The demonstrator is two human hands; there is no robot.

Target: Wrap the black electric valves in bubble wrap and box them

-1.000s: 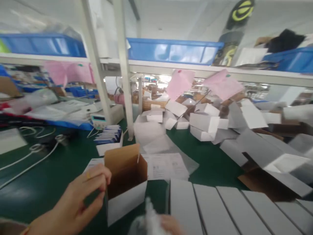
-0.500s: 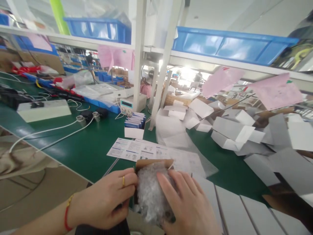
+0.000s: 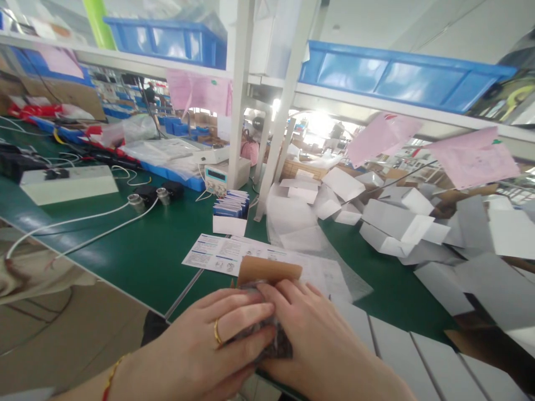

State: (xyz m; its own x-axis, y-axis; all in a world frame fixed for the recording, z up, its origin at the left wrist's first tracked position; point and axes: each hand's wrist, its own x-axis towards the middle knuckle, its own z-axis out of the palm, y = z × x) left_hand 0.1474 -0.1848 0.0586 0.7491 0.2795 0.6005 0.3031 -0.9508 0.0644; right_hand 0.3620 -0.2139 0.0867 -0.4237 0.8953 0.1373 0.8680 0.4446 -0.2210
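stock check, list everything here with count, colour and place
plastic packet: 1, greyish, front centre
open box: 1, brown inside, front centre
printed paper: count unclear, white, centre
booklets: several, blue-white, centre
plastic sheeting: 1+, clear, centre
meter: 1, white, centre
boxes: many, white, right
cables: several, white, left
shelving: 1+, white, above
bins: 2+, blue, on shelving
sheets: 4+, pink, below shelving
table: 1, green, beneath
left hand: 1, gold ring, on packet
right hand: 1, bare, on packet

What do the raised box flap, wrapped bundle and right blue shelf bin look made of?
Raised box flap: probably cardboard, matt, with a plain brown face.
Wrapped bundle: seemingly clear plastic film, crumpled with small glints; mostly covered, so uncertain.
Right blue shelf bin: likely plastic, glossy, with bright reflections.
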